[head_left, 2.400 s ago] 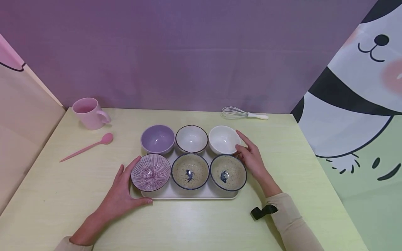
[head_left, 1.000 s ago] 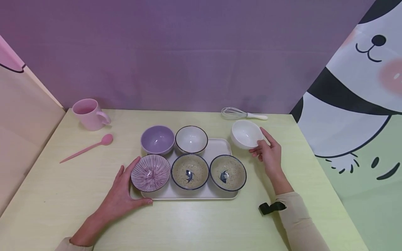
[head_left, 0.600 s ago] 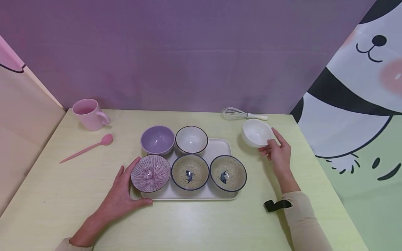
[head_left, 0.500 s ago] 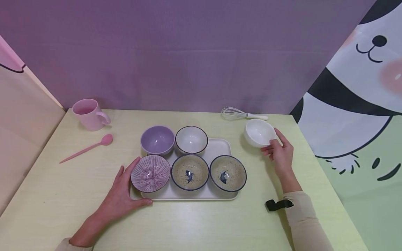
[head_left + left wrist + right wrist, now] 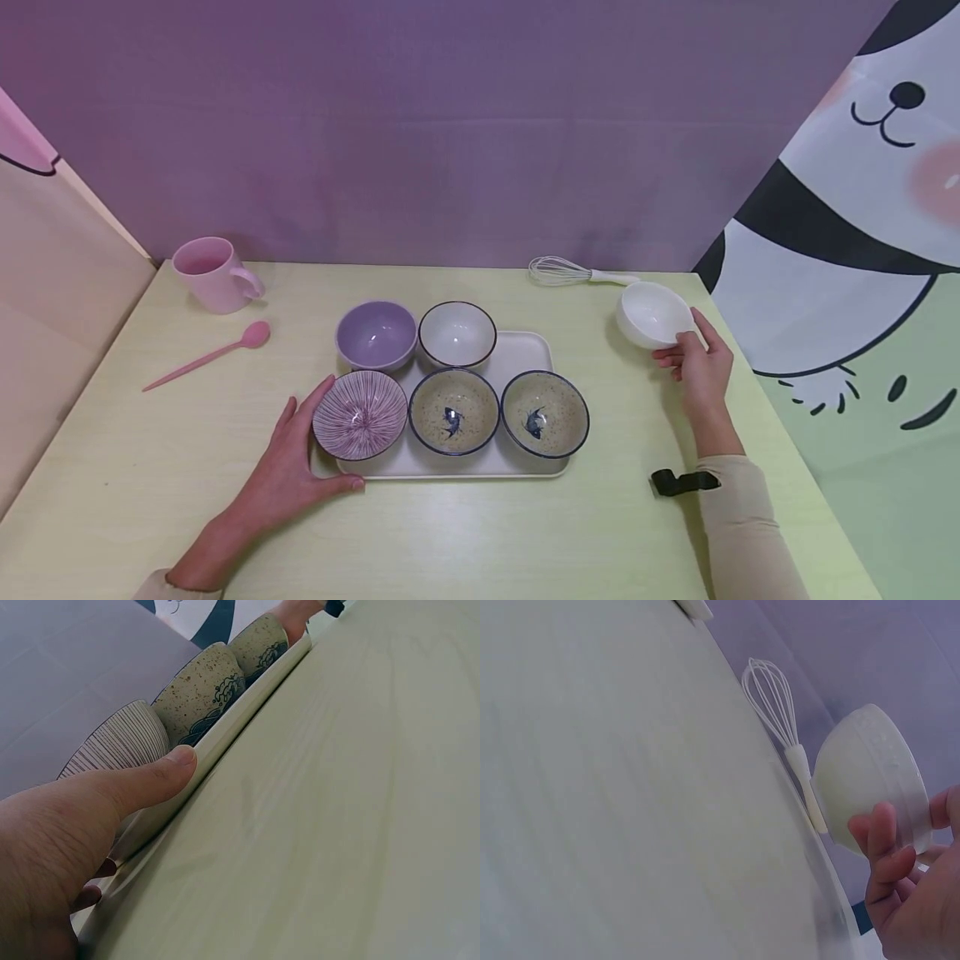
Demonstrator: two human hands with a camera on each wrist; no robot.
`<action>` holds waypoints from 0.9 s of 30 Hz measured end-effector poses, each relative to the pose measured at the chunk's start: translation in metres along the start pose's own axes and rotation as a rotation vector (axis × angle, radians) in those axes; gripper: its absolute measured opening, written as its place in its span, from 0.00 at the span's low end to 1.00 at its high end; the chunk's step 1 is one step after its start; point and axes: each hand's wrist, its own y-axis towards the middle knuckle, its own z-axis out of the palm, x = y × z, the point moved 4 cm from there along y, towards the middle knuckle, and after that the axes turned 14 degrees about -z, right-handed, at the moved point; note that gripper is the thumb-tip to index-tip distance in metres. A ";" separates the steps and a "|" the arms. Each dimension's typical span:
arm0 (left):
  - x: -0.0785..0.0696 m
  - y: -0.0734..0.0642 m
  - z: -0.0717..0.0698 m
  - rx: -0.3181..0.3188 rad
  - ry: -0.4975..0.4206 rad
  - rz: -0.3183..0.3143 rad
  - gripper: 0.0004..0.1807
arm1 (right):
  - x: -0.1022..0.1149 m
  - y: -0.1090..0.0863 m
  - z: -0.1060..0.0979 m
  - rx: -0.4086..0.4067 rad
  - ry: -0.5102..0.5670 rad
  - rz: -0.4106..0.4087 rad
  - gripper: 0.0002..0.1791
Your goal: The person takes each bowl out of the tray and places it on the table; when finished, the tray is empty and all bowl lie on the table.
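Note:
My right hand (image 5: 705,367) holds a plain white bowl (image 5: 655,315) by its right side, toward the back right of the table. In the right wrist view the white bowl (image 5: 874,776) is off the tabletop, with fingers bent against its outer wall. My left hand (image 5: 288,467) grips the front left corner of a white tray (image 5: 525,346), its thumb (image 5: 169,776) along the front rim. On the tray stand a purple bowl (image 5: 377,335), a dark-rimmed white bowl (image 5: 457,333), a purple-striped bowl (image 5: 360,414) and two speckled bowls with blue fish, a middle one (image 5: 435,400) and a right one (image 5: 558,408).
A whisk (image 5: 573,272) lies at the table's back edge, close to the held bowl. To the left are a pink mug (image 5: 213,279) and a pink spoon (image 5: 217,354). A purple backdrop (image 5: 450,167) rises behind the table (image 5: 465,542).
My right hand has taken the white bowl from the tray's back right spot and carried it rightward, farther still in the last half second. My left hand has kept its place.

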 end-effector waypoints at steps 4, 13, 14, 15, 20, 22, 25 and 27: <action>-0.001 0.000 -0.001 0.002 -0.002 -0.008 0.79 | 0.002 0.004 -0.009 -0.038 0.011 0.010 0.37; 0.000 -0.001 0.000 -0.001 -0.006 0.000 0.79 | 0.000 0.009 -0.028 -0.131 0.064 0.035 0.37; 0.000 0.000 0.000 -0.003 -0.005 0.003 0.79 | -0.001 0.009 -0.029 -0.140 0.070 0.037 0.37; 0.000 0.000 0.001 -0.005 -0.005 0.006 0.79 | -0.001 0.010 -0.031 -0.149 0.078 0.039 0.37; 0.001 0.000 0.001 -0.005 -0.006 0.005 0.79 | -0.005 0.013 -0.039 -0.187 0.100 0.044 0.37; 0.001 0.000 0.001 -0.003 -0.005 0.002 0.79 | -0.006 0.013 -0.042 -0.202 0.110 0.050 0.36; 0.000 0.000 0.001 -0.001 -0.003 0.001 0.79 | -0.009 0.015 -0.047 -0.218 0.118 0.061 0.36; 0.000 -0.001 0.001 -0.001 -0.002 0.002 0.80 | -0.011 0.016 -0.050 -0.226 0.118 0.065 0.37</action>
